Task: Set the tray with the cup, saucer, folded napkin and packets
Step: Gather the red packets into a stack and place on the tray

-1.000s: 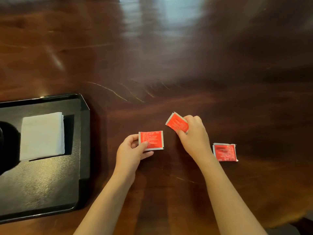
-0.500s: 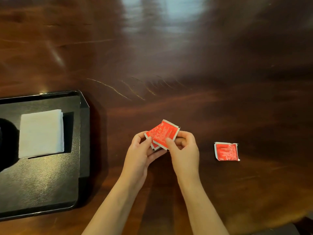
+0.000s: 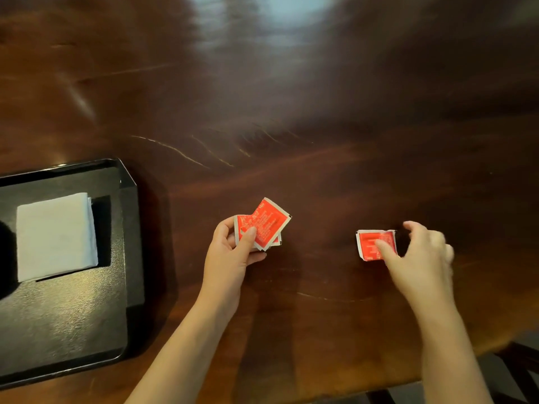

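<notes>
Two packets [image 3: 264, 225]: red, overlapped, pinched under the thumb of the left grip [image 3: 233, 252], raised near 6 o'clock of the worktop [image 3: 320, 141].
Third packet [image 3: 372, 246]: flat on worktop, at 3 o'clock of the pair.
Right grip [image 3: 420, 255]: thumb on third packet, fingers curved past its 3 o'clock edge; blurred, closure cannot be told.
Tray [image 3: 131, 228]: black, at 9 o'clock; napkin [image 3: 55, 234] inside.

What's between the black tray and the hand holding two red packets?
Only bare wooden table, seen in the head view, between the tray and the left hand.
</notes>
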`<action>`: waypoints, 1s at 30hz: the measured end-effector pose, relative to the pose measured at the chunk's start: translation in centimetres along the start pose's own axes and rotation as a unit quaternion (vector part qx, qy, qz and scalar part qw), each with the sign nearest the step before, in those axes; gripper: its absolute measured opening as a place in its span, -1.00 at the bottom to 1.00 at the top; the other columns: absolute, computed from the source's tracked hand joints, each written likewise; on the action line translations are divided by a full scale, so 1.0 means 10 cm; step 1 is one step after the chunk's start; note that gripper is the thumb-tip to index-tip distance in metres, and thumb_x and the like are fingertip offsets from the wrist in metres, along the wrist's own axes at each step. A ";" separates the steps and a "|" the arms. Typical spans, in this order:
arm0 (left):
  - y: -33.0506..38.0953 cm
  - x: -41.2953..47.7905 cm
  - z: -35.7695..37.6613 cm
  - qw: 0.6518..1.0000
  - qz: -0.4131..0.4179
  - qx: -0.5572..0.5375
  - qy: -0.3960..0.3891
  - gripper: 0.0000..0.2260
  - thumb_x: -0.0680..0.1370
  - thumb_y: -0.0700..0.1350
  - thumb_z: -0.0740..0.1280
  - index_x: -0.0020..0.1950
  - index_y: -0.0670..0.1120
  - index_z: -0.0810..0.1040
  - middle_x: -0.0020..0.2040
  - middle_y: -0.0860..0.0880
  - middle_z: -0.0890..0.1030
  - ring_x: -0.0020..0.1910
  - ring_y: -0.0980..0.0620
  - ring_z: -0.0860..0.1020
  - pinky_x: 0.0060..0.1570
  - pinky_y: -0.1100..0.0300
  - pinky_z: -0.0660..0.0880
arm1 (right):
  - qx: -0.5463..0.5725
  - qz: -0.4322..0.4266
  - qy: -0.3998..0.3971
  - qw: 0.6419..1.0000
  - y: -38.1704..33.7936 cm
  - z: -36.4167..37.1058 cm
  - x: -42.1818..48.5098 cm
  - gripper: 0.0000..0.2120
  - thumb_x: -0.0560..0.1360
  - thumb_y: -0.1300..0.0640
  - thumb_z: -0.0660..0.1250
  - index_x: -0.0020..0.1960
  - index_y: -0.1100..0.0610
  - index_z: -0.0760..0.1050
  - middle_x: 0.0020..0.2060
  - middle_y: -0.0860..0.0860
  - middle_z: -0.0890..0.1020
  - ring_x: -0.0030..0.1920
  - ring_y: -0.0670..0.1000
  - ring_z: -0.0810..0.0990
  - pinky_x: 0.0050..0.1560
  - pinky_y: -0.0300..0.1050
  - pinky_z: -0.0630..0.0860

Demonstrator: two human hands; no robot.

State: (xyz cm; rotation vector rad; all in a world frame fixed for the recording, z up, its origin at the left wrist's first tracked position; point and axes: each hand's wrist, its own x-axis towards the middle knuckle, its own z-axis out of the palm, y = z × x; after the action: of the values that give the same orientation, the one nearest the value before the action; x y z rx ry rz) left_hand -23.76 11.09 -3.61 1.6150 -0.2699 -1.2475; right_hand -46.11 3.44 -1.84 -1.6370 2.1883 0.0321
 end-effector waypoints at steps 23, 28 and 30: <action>0.32 -0.45 -0.54 0.992 0.004 0.082 -0.096 -0.82 0.50 0.03 0.29 0.09 0.21 0.47 0.06 0.09 0.59 -0.01 0.14 0.64 -0.17 0.28 0.58 | 0.155 -0.401 -0.228 0.874 -1.19 -0.03 -0.71 -0.63 0.47 0.05 0.37 0.25 -0.09 0.39 0.13 -0.17 0.51 0.06 -0.18 0.50 0.04 -0.37 0.49; 0.49 -0.62 -0.62 0.995 -0.005 0.024 -0.094 -0.73 0.44 0.15 0.24 0.10 0.15 0.50 0.01 0.06 0.63 0.00 0.09 0.66 -0.08 0.21 0.60 | 0.155 -0.406 -0.277 0.857 -1.34 -0.09 -0.82 -0.59 0.51 0.00 0.31 0.34 -0.14 0.35 0.14 -0.19 0.43 0.16 -0.15 0.48 0.11 -0.29 0.52; 0.56 -0.69 -0.64 0.995 -0.003 0.017 -0.094 -0.68 0.40 0.11 0.32 0.15 0.13 0.48 0.06 0.03 0.62 0.03 0.06 0.65 -0.06 0.18 0.61 | 0.173 -0.406 -0.287 0.850 -1.40 -0.12 -0.93 -0.58 0.52 0.00 0.29 0.36 -0.15 0.33 0.14 -0.18 0.45 0.13 -0.13 0.51 0.09 -0.30 0.54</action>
State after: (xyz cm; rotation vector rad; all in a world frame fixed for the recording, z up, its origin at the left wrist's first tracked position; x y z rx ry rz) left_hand -19.36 17.04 4.49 1.5297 -0.4045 -1.4085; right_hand -31.42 7.29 5.48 -1.8798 0.8991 -0.0964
